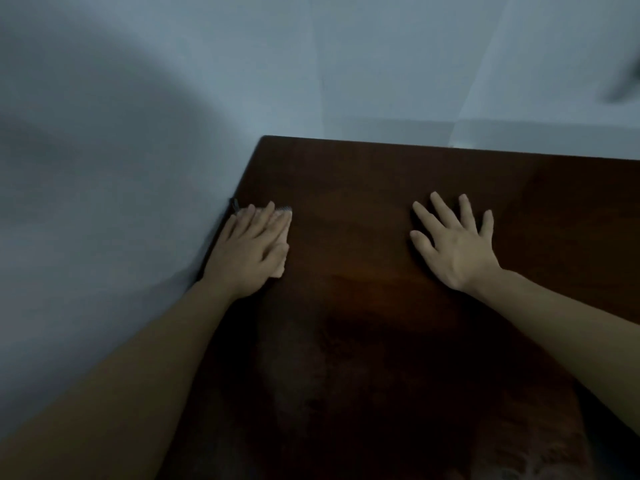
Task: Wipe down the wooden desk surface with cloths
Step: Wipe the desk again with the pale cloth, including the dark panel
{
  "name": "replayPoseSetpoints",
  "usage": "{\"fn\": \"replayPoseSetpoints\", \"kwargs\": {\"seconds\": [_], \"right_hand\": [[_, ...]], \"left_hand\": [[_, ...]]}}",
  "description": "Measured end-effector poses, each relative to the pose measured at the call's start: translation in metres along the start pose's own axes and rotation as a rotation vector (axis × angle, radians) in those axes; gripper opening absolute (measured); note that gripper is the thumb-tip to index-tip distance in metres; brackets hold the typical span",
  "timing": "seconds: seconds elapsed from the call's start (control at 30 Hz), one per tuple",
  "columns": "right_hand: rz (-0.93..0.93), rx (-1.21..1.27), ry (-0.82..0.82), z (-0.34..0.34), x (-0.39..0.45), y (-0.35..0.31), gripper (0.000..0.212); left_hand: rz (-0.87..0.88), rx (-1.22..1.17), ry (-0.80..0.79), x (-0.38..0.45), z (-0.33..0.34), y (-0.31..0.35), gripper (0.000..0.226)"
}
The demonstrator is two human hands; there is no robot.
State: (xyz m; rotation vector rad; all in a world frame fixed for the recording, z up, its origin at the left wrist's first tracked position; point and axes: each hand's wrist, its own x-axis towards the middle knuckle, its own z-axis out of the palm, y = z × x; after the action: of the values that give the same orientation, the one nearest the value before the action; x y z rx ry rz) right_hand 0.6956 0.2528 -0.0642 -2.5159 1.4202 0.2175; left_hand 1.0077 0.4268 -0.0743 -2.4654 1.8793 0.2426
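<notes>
While the left hand (251, 252) presses a cloth (281, 226) flat-fingered at the desk's (381, 174) left edge, the right hand (450, 240), spread and empty, should brace firmly.

Desk top (398, 209): dark reddish-brown wood, smooth, faint satin sheen, grain barely visible. Cloth (282, 220): pale soft fabric, matt, stitched edge. Wall (121, 150): plain, matt, light grey.

Dim, soft-focus view (wide-angle bowing at edges), deep shadow near camera.
</notes>
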Motion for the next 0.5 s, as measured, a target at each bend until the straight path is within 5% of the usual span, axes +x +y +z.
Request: {"fn": "replayPoseSetpoints", "kwargs": {"seconds": [0.5], "right_hand": [[-0.027, -0.064, 0.027, 0.007, -0.006, 0.001, 0.063]], "left_hand": [[-0.035, 0.021, -0.015, -0.114, 0.019, 0.005, 0.069]]}}
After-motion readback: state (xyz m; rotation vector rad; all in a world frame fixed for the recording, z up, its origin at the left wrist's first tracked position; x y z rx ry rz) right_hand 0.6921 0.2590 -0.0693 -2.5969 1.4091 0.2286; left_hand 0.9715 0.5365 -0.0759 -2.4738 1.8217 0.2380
